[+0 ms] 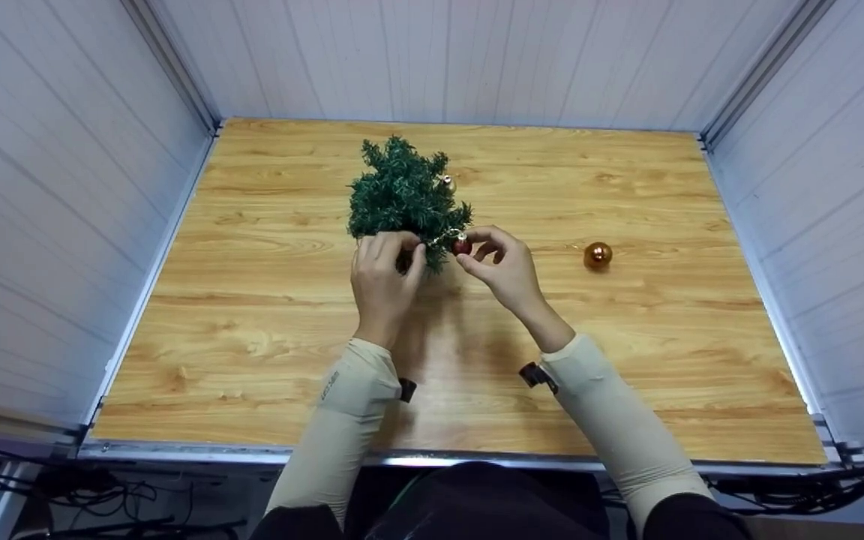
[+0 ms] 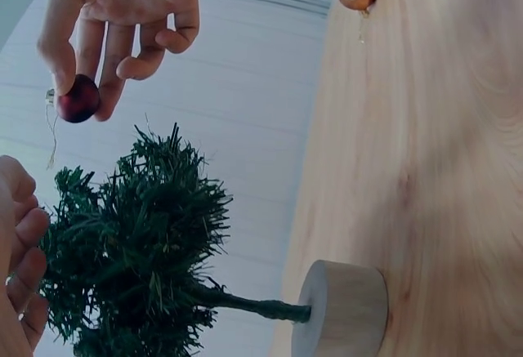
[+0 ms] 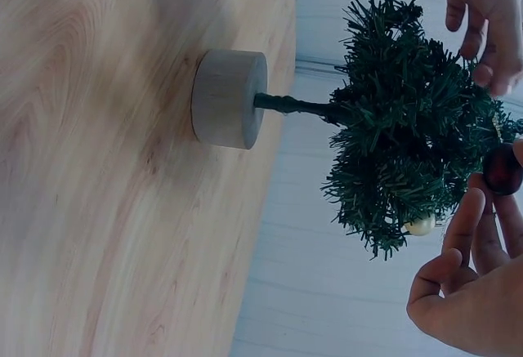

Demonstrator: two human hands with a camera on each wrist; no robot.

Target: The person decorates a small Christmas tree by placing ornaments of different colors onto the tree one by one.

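A small green artificial Christmas tree [image 1: 402, 191] stands on a round wooden base [image 2: 343, 312]. My right hand [image 1: 503, 266] pinches a dark red Christmas ball [image 1: 461, 244] by the tree's right side. From the ball's cap a thin gold string [image 2: 52, 140] runs toward the branches. At the tree's near side is my left hand [image 1: 387, 274], its thumb and index fingertips close together. Whether they pinch a branch or the string is not clear; the other fingers [image 3: 494, 55] curl loosely beside the foliage. A pale gold ball [image 3: 421, 225] hangs on the tree's right side.
A shiny orange-gold ball [image 1: 598, 256] with its string lies on the wooden table [image 1: 252, 345], right of the hands. White panelled walls [image 1: 432, 60] close off the back and both sides. Black cables [image 1: 102, 487] run below the table's front edge.
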